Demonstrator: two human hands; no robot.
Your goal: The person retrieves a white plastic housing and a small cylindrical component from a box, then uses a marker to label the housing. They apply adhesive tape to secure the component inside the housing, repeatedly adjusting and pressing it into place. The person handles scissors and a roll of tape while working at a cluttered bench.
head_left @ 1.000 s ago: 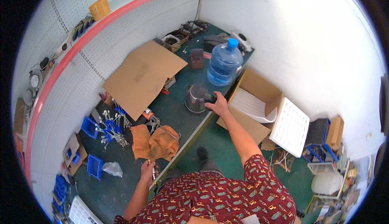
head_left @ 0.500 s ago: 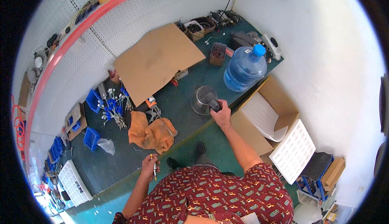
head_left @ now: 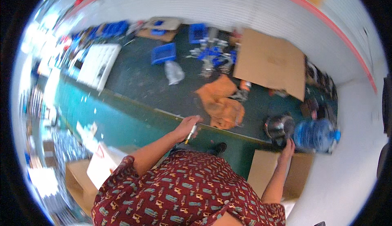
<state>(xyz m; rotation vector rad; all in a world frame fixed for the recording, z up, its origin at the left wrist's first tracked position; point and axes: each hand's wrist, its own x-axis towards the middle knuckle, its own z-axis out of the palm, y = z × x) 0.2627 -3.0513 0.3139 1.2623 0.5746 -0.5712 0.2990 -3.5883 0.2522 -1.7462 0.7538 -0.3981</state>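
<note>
In my left hand (head_left: 187, 128) is a slim white stick-like thing (head_left: 191, 133) with yellow at its end, gripped between the fingers near the bench's front edge. My right hand (head_left: 287, 150) is closed at the black handle of a round, shiny kettle (head_left: 274, 127), which stands by the front edge at the right; blur softens the fingers there. Just right of the kettle lies or stands a large blue water bottle (head_left: 314, 134); its blue cap points right in the picture. A crumpled orange cloth (head_left: 222, 107) lies between my two hands, farther back.
On the dark green bench (head_left: 143, 83) are a cardboard sheet (head_left: 269, 64), blue trays (head_left: 164, 53), a bundle of white-and-blue connector wires (head_left: 212, 54), a clear plastic bag (head_left: 174, 73) and a white grid panel (head_left: 99, 66). An open carton (head_left: 261, 168) stands below the bench at right.
My view has swung left, so the bench's contents appear farther right. My left hand still has the slim thing; my right hand stays at the kettle's handle.
</note>
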